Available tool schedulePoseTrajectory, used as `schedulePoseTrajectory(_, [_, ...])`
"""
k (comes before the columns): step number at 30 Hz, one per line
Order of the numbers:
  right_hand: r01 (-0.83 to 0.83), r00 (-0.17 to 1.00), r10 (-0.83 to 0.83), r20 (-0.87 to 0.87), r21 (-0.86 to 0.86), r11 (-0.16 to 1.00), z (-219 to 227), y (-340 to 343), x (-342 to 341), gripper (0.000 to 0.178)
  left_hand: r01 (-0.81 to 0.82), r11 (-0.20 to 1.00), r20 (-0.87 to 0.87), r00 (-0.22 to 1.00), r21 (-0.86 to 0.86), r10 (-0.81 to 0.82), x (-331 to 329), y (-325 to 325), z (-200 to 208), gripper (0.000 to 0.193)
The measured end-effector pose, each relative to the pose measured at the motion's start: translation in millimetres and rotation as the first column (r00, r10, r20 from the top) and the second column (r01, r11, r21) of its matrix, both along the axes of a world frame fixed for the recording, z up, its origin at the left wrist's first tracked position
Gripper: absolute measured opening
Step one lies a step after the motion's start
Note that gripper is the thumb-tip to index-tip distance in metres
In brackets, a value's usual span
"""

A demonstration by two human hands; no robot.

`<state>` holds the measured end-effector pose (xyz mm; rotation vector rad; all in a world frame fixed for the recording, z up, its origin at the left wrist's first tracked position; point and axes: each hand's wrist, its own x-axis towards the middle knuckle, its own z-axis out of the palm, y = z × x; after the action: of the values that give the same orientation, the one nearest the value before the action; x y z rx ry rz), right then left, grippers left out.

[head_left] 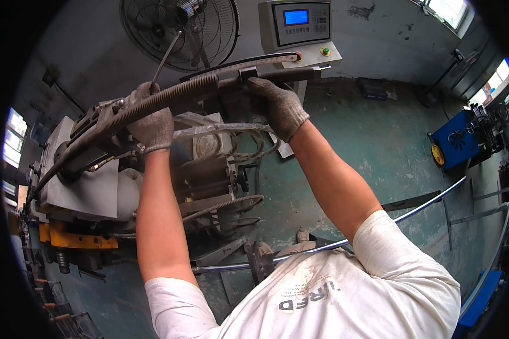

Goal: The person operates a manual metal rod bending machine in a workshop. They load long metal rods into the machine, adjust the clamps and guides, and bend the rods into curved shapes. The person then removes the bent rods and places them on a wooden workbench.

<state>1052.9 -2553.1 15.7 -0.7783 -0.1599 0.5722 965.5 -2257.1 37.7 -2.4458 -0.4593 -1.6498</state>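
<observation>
My left hand (154, 129), in a grey knit work glove, is closed at the machine's long arm. A ribbed dark bar (147, 107) passes over it and hides part of the fingers. A slim metal rod (167, 59) slants up from the fingers. Farther right, my gloved right hand (278, 107) is closed at a dark bar (291, 74), its thumb against a small black block (247, 73) on that bar. Its other fingers are mostly hidden underneath. A curved measuring scale (240, 66) runs just beyond the bar.
The grey machine body (85, 192) with hoses fills the left. A control box with a blue screen (296, 17) stands ahead, beside a large fan (178, 28). A long bent shiny tube (333, 244) crosses close to my body. A blue cart (455, 138) stands far right.
</observation>
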Motion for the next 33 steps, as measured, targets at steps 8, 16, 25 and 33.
schedulePoseTrajectory(8, [0.03,0.998,-0.027,0.049,-0.073,0.997,2.9,0.7,-1.7,0.029,0.064,0.998,0.033,0.997,-0.012,-0.064,-0.1,-0.6,-0.1,0.01])
schedulePoseTrajectory(16, [0.076,0.996,-0.07,0.058,-0.108,0.991,4.3,2.6,0.7,0.032,0.075,0.997,0.041,0.996,-0.011,-0.074,-0.2,-3.8,1.7,0.009])
schedulePoseTrajectory(25, [0.018,0.996,0.003,0.088,-0.234,0.972,12.7,-4.2,-2.9,0.034,0.065,0.997,0.013,0.998,-0.039,-0.064,-4.5,-4.6,3.9,0.01])
schedulePoseTrajectory(33, [-0.001,0.992,0.012,0.123,-0.086,0.996,-5.3,-3.4,5.0,0.032,0.093,0.994,0.031,0.995,-0.052,-0.091,-1.8,-3.6,1.8,0.01])
